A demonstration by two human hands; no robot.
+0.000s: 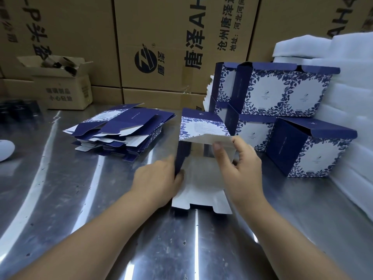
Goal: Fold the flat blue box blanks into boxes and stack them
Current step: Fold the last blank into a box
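In the middle of the steel table (70,199), the left hand (159,178) is gripping the dark blue side wall of a half-opened box blank (201,178), fingers curled round its edge, while the right hand (245,168) is pinching a white inner flap between thumb and fingers. The pile of flat blue blanks (125,126) is lying just left of it (edges fanned unevenly). The folded boxes (282,91) are standing stacked two high to its right, against white foam sheets (347,81).
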